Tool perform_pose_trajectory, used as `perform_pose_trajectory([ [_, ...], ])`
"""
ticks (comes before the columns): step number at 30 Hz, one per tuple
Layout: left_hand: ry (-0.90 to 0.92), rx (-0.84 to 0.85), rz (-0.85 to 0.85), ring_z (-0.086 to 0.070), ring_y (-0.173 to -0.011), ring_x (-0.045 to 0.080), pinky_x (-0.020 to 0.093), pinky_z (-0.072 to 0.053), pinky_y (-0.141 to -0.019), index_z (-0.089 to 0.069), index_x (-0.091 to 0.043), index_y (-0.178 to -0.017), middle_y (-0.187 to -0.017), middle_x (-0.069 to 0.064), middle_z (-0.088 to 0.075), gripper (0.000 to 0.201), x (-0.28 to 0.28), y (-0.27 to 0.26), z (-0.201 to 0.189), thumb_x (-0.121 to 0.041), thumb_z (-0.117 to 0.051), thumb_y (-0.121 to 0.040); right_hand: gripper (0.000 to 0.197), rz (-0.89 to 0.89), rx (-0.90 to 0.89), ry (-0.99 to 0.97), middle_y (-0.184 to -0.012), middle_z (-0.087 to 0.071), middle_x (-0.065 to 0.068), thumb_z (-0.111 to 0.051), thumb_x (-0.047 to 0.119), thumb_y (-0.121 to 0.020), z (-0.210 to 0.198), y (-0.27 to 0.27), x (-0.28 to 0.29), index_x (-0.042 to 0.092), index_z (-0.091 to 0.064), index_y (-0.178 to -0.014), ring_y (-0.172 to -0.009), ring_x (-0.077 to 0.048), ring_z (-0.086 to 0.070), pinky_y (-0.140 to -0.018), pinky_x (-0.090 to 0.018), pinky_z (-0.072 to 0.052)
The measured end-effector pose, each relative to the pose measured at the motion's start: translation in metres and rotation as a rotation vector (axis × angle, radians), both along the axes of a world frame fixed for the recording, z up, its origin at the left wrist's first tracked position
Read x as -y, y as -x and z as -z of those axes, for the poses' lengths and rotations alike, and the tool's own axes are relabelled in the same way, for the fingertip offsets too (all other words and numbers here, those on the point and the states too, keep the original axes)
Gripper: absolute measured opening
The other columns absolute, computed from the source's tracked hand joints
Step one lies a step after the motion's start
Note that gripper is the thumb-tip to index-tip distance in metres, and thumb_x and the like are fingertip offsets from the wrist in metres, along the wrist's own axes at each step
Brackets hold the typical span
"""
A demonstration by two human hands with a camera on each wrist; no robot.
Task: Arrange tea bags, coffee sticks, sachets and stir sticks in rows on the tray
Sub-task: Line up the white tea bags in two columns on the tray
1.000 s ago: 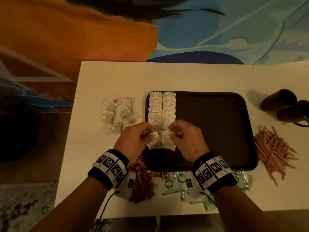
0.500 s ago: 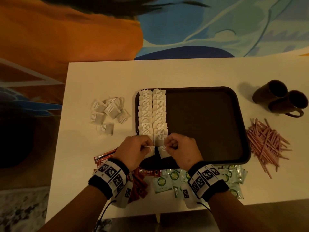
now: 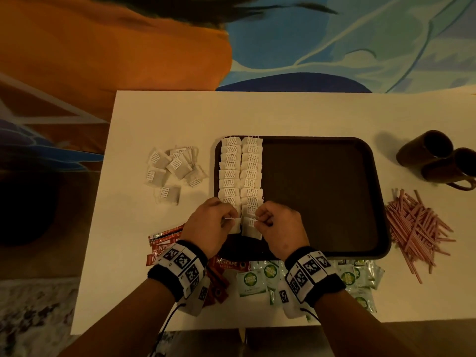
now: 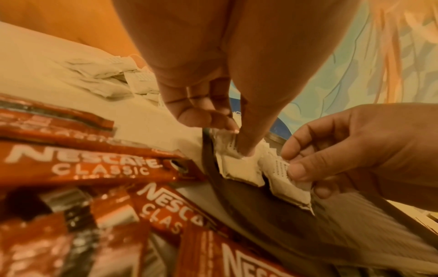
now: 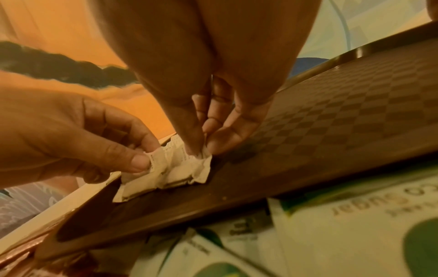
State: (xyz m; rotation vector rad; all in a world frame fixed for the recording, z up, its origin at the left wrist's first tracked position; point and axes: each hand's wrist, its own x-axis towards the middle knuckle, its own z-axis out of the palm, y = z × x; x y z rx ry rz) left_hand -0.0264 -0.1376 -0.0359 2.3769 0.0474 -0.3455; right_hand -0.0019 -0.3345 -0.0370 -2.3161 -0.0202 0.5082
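White table (image 3: 159,119) fills the head view, bearing a dark tray (image 3: 322,191) with 2 rows of tea bags (image 3: 240,173) down its left side. Wrists hide part of the coffee sticks (image 3: 164,243) and green sachets (image 3: 251,279); stir sticks (image 3: 417,228) lie right. Each hand, left hand (image 3: 206,228) and right hand (image 3: 280,228), pinches the nearest bag of its row.

Left wrist view: "NESCAFE CLASSIC" reads on the sticks; thumb and fingertip clamp a bag's tag.

Right wrist view: a sachet reads "Sugar", upside down; fingertips (image 5: 196,150) pinch the bag on the tray.
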Motion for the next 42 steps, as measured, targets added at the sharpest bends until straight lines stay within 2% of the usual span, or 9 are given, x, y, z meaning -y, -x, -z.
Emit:
perform_pose_trajectory([
  [6, -0.022, 0.06, -0.032, -0.059, -0.101, 0.015, 0.034, -0.055, -0.083, -0.072, -0.029, -0.107, -0.113, -0.007, -0.053, 0.023, -0.001, 0.005, 0.003, -0.015, -0.072, -0.088, 0.024, -0.057, 0.103, 0.098, -0.097, -0.06, 0.012, -0.079, 0.018, -0.085, 0.002, 0.001, -0.003, 0.028, -0.068, -0.102, -0.093, -0.009, -0.058, -0.081, -0.033, -0.058],
  [9, -0.03, 0.08, -0.046, -0.058, -0.102, 0.016, 0.033, -0.055, -0.081, -0.069, -0.03, -0.107, -0.114, -0.008, -0.052, 0.025, -0.003, 0.008, 0.003, -0.014, -0.071, -0.088, 0.026, -0.053, 0.134, 0.109, -0.107, -0.055, 0.012, -0.079, 0.018, -0.085, 0.003, 0.003, -0.003, 0.03, -0.066, -0.105, -0.095, -0.009, -0.058, -0.081, -0.033, -0.059],
  [15, -0.005, 0.099, -0.045, -0.057, -0.102, 0.017, 0.036, -0.054, -0.082, -0.07, -0.028, -0.105, -0.11, -0.009, -0.054, 0.021, -0.008, 0.014, 0.007, -0.015, -0.071, -0.089, 0.027, -0.053, 0.145, 0.136, -0.112, -0.054, 0.009, -0.078, 0.015, -0.086, 0.003, 0.017, 0.001, 0.028, -0.067, -0.107, -0.091, -0.008, -0.06, -0.079, -0.029, -0.059],
  [20, -0.013, 0.107, -0.014, -0.057, -0.105, 0.017, 0.032, -0.052, -0.086, -0.072, -0.025, -0.102, -0.11, -0.008, -0.057, 0.015, -0.01, 0.016, 0.006, -0.017, -0.073, -0.09, 0.026, 0.016, 0.093, 0.134, -0.108, -0.056, 0.008, -0.078, 0.015, -0.086, 0.005, 0.021, 0.002, 0.026, -0.065, -0.105, -0.087, -0.007, -0.06, -0.078, -0.029, -0.059],
  [24, -0.031, 0.098, 0.015, -0.058, -0.105, 0.02, 0.035, -0.054, -0.085, -0.072, -0.023, -0.101, -0.112, -0.005, -0.057, 0.017, -0.009, 0.018, 0.008, -0.014, -0.075, -0.087, 0.022, 0.055, 0.093, 0.12, -0.101, -0.057, 0.008, -0.076, 0.012, -0.087, 0.006, 0.018, 0.0, 0.024, -0.065, -0.102, -0.086, -0.007, -0.059, -0.078, -0.028, -0.058],
  [29, -0.058, 0.081, 0.04, -0.057, -0.107, 0.02, 0.032, -0.052, -0.087, -0.072, -0.023, -0.103, -0.116, -0.005, -0.057, 0.019, -0.01, 0.02, 0.007, -0.014, -0.074, -0.087, 0.019, 0.09, 0.087, 0.115, -0.1, -0.058, 0.007, -0.075, 0.012, -0.088, 0.008, 0.016, -0.003, 0.023, -0.066, -0.101, -0.085, -0.006, -0.059, -0.078, -0.025, -0.056],
  [35, -0.072, 0.074, 0.061, -0.057, -0.108, 0.02, 0.037, -0.055, -0.086, -0.073, -0.022, -0.103, -0.117, -0.004, -0.057, 0.018, -0.01, 0.022, 0.008, -0.014, -0.073, -0.087, 0.016, 0.12, 0.082, 0.123, -0.096, -0.06, 0.007, -0.076, 0.015, -0.088, 0.011, 0.015, -0.003, 0.024, -0.066, -0.096, -0.082, -0.004, -0.057, -0.075, -0.025, -0.055],
  [39, -0.062, 0.066, 0.06, -0.056, -0.11, 0.02, 0.038, -0.054, -0.088, -0.073, -0.023, -0.103, -0.118, -0.005, -0.056, 0.017, -0.011, 0.023, 0.007, -0.017, -0.074, -0.088, 0.014, 0.121, 0.107, 0.136, -0.1, -0.059, 0.007, -0.075, 0.018, -0.089, 0.008, 0.016, -0.003, 0.024, -0.065, -0.098, -0.083, -0.005, -0.057, -0.075, -0.025, -0.055],
  [42, -0.054, 0.077, 0.058, -0.055, -0.111, 0.019, 0.036, -0.053, -0.089, -0.072, -0.024, -0.105, -0.119, -0.005, -0.056, 0.018, -0.011, 0.023, 0.006, -0.018, -0.073, -0.088, 0.017, 0.046, 0.152, 0.158, -0.104, -0.055, 0.01, -0.073, 0.021, -0.09, 0.005, 0.021, -0.003, 0.027, -0.063, -0.102, -0.084, -0.007, -0.058, -0.074, -0.029, -0.058],
])
